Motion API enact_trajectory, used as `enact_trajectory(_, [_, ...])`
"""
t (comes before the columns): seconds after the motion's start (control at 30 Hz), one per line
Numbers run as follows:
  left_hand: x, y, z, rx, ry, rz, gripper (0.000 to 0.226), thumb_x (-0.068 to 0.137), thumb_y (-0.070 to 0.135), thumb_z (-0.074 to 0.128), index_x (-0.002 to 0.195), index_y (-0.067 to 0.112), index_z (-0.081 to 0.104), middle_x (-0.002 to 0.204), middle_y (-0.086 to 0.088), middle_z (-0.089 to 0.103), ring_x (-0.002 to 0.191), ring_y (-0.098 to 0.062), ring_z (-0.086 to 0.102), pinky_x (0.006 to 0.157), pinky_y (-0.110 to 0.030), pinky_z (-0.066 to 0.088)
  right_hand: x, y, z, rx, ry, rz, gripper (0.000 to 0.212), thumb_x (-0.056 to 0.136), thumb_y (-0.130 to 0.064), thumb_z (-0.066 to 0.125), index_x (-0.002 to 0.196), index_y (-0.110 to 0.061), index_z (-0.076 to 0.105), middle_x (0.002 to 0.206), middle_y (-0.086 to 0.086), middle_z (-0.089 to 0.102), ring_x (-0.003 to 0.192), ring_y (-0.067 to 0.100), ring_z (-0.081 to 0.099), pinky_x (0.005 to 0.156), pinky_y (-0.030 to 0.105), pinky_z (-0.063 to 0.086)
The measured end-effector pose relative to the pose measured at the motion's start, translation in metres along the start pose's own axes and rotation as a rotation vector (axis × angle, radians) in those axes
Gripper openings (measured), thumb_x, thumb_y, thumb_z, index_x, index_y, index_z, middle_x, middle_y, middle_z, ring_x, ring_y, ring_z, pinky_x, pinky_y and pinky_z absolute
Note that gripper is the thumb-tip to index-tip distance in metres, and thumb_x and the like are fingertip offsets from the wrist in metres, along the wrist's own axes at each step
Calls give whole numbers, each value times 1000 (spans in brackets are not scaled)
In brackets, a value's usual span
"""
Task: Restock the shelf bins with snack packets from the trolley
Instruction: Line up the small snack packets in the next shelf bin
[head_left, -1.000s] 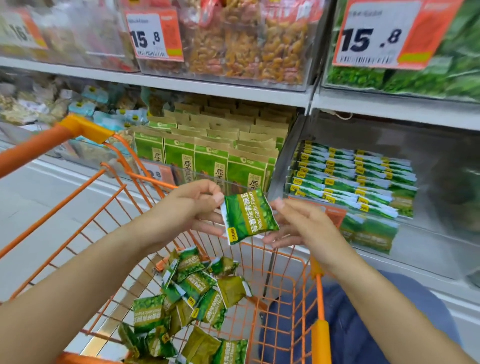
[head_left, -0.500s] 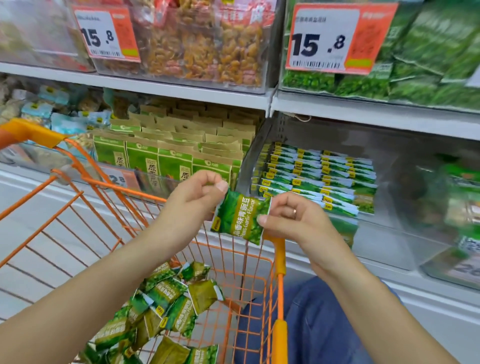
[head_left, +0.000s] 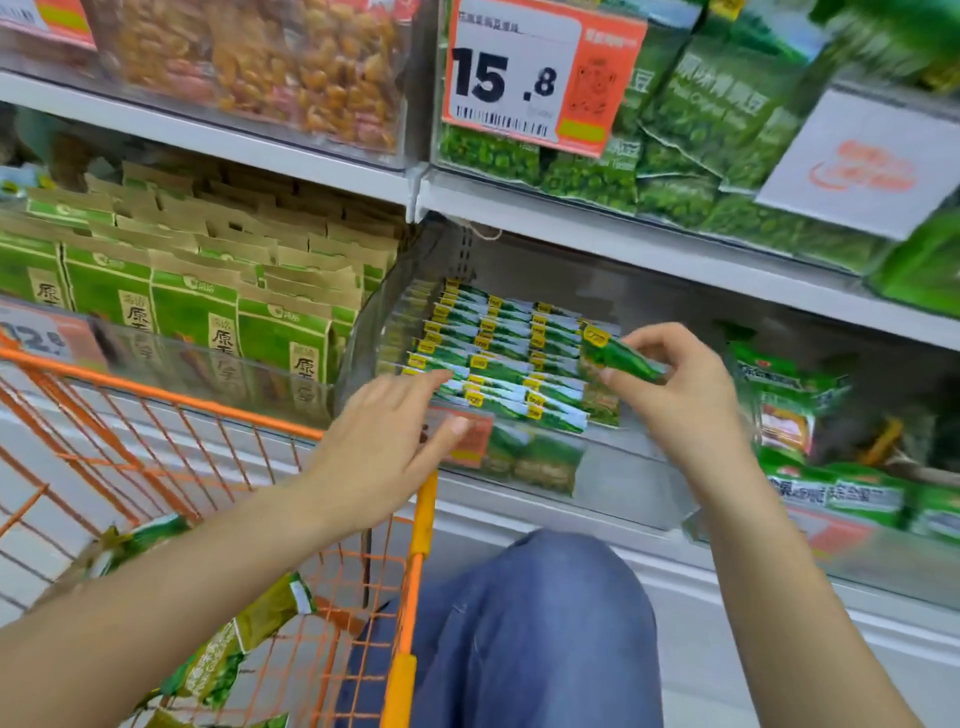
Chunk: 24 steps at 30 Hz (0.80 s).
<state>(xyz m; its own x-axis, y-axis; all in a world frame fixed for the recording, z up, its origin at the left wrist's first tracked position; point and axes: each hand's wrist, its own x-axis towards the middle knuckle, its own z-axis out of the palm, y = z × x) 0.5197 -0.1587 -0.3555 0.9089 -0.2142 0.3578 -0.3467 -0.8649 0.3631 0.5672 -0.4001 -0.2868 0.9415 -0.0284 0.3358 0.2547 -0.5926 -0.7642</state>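
A small green snack packet (head_left: 621, 358), judged light, soft and crinkly and best held by its edges, is pinched by the right hand (head_left: 675, 384) above the shelf bin (head_left: 613, 467), beside stacked packets (head_left: 498, 358), while the left hand (head_left: 384, 441) is held open nearby.

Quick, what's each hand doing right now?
Left hand: open, fingers straight, holding nothing.
Right hand: pinching a green snack packet.

Motion blur smears the right-side shelf packets (head_left: 810, 441). The left forearm (head_left: 156, 597) hides most trolley packets (head_left: 244, 639). The frame's bottom edge cuts off the trolley (head_left: 410, 597).
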Motion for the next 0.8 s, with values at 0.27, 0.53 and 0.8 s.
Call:
enact_trajectory(0.27, [-2, -7, 10, 120, -1, 34, 64, 98, 55, 21, 135, 11, 49, 124, -4, 59, 119, -22, 52, 112, -32, 21, 44, 55, 0, -630, -146, 147, 36, 81, -19, 72, 115, -14, 60, 115, 12, 63, 106, 31, 57, 72, 28, 36])
enact_trajectory(0.53, [-3, -8, 8, 145, -34, 49, 61, 98, 52, 22, 133, 10, 50, 127, -4, 59, 122, -21, 51, 114, -32, 18, 93, 74, 25, -870, -414, 352, 48, 87, -11, 63, 133, -5, 49, 125, 13, 58, 109, 29, 60, 89, 32, 51])
enact_trajectory(0.8, [-4, -8, 10, 152, -33, 46, 57, 99, 49, 24, 130, 10, 53, 124, -3, 60, 118, -21, 52, 114, -31, 19, 98, 86, 40, -789, -424, 376, 60, 83, -22, 71, 134, -3, 46, 128, 14, 55, 113, 29, 57, 93, 35, 50])
